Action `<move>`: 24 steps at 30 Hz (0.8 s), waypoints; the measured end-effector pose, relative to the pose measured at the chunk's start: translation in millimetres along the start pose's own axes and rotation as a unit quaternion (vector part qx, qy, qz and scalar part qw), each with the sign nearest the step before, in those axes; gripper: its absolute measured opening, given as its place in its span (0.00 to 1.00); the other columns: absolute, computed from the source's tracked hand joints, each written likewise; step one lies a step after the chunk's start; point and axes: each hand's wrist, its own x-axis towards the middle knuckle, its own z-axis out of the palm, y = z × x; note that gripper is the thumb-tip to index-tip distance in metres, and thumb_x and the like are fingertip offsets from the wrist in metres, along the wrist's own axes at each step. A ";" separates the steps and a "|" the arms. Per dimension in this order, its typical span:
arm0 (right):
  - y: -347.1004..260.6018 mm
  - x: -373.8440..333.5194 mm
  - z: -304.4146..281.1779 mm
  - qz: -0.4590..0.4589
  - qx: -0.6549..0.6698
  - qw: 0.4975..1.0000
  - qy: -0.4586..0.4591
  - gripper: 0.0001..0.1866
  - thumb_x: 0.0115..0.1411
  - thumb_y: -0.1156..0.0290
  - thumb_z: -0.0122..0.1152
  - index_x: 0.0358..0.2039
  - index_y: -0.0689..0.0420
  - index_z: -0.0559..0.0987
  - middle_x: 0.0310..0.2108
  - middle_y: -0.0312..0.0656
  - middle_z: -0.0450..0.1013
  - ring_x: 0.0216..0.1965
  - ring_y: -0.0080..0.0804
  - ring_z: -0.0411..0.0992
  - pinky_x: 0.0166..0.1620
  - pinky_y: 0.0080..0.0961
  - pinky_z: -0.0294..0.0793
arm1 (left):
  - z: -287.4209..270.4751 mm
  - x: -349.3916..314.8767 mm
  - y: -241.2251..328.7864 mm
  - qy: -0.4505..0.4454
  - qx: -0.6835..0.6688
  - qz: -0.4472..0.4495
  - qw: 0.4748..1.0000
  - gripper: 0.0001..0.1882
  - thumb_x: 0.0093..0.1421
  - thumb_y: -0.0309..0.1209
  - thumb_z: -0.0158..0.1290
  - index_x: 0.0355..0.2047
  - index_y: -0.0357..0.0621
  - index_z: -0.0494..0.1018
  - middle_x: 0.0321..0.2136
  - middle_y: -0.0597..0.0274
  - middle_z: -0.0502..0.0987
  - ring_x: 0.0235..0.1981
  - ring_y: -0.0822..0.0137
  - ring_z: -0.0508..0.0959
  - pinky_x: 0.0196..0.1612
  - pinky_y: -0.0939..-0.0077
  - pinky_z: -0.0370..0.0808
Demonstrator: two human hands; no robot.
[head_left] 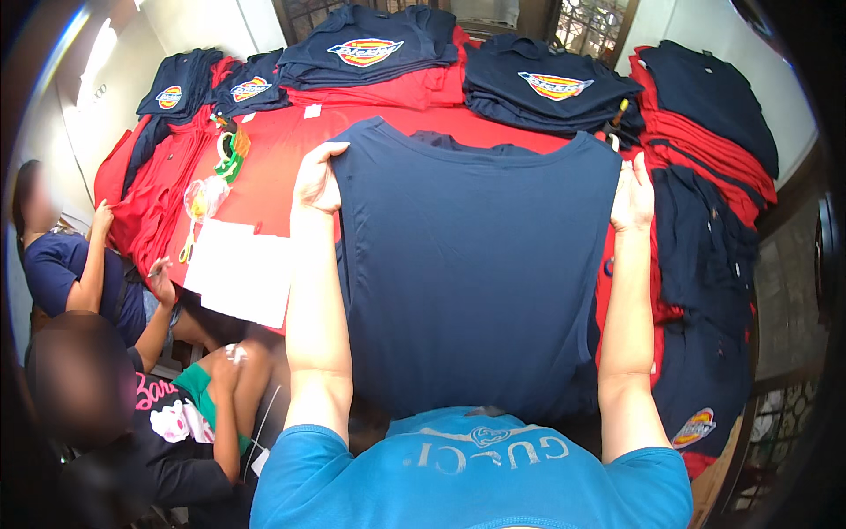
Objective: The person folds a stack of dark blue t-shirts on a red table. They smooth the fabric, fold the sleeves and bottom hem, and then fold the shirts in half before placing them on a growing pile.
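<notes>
A navy sleeveless shirt (pixel 467 273) is stretched out in front of me, its neckline at the top and its body hanging down toward my chest. My left hand (pixel 317 179) grips it at the left shoulder edge, with the thumb over the fabric. At the opposite shoulder, my right hand (pixel 633 196) is closed on the other edge; some of its fingers are hidden by the cloth. Both arms reach forward at about the same height. The shirt hides much of the red-covered table (pixel 273 163) behind it.
Folded navy shirts (pixel 370 48) and red shirts (pixel 705 159) are stacked along the table's far and right sides. White sheets (pixel 238 273), yellow scissors (pixel 187 249) and a green tape dispenser (pixel 231 154) lie at left. Two people (pixel 66 273) sit at the left side.
</notes>
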 end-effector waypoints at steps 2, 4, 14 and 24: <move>-1.6 21.1 -24.8 0.007 0.036 0.999 -0.028 0.31 0.70 0.49 0.37 0.56 0.66 0.67 0.58 0.56 0.66 0.60 0.49 0.65 0.63 0.42 0.61 | -9.0 34.3 2.7 0.062 -0.004 -0.015 0.998 0.10 0.57 0.26 0.48 0.33 0.31 0.74 0.33 0.47 0.79 0.34 0.55 0.82 0.43 0.62 0.80; 2.8 40.0 -57.1 -0.010 -0.026 0.998 0.050 0.33 0.70 0.48 0.37 0.54 0.70 0.67 0.56 0.58 0.68 0.58 0.49 0.67 0.62 0.42 0.63 | -37.4 61.4 -0.1 0.121 -0.009 -0.008 0.993 0.09 0.56 0.26 0.48 0.33 0.31 0.74 0.32 0.48 0.79 0.34 0.56 0.81 0.43 0.61 0.80; 29.8 19.5 -103.4 0.155 -0.069 0.971 0.169 0.25 0.72 0.56 0.38 0.52 0.65 0.71 0.51 0.51 0.72 0.54 0.40 0.71 0.57 0.35 0.69 | -75.6 54.9 -78.2 0.178 0.093 -0.080 0.976 0.20 0.65 0.36 0.49 0.47 0.28 0.69 0.43 0.48 0.77 0.42 0.57 0.79 0.47 0.63 0.78; -24.0 -87.5 -72.7 0.078 -0.561 0.728 0.387 0.19 0.68 0.62 0.48 0.49 0.64 0.75 0.36 0.42 0.77 0.32 0.27 0.75 0.38 0.22 0.76 | 76.3 22.6 -135.4 0.026 0.753 0.208 0.624 0.10 0.53 0.30 0.61 0.36 0.43 0.77 0.34 0.58 0.76 0.35 0.60 0.77 0.39 0.67 0.75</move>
